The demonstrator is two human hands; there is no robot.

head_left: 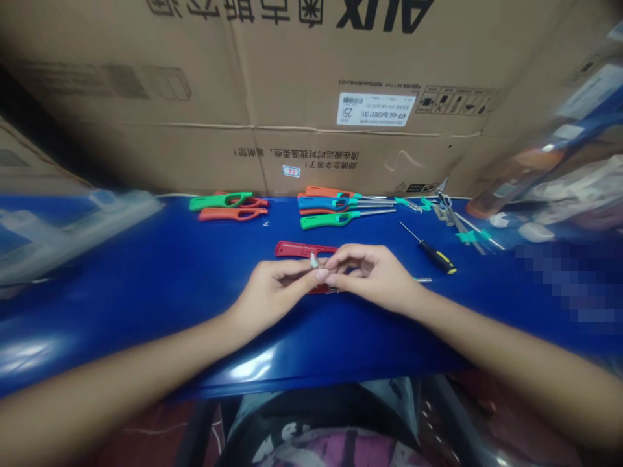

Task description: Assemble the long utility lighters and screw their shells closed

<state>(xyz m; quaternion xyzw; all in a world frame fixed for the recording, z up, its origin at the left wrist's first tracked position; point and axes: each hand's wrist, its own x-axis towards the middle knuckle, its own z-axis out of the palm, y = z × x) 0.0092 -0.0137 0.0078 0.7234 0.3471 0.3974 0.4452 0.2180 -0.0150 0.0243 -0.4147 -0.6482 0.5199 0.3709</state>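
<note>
My left hand [272,292] pinches a small whitish part [314,261] between thumb and fingers; its exact kind is too small to tell. The fingertips of my right hand [377,275] are pressed together right against those of my left, and what lies between them is hidden. Just behind both hands lies a red lighter handle shell [294,249] on the blue table. More red plastic and a metal rod [424,280] show partly beneath and beside my right hand.
Green and orange handle shells [226,213] lie at back left. Several assembled stick lighters [326,220] sit at back centre. A screwdriver [435,255] and metal rods with teal pieces [467,235] are on the right. A large cardboard box [292,104] stands behind the blue table [146,305].
</note>
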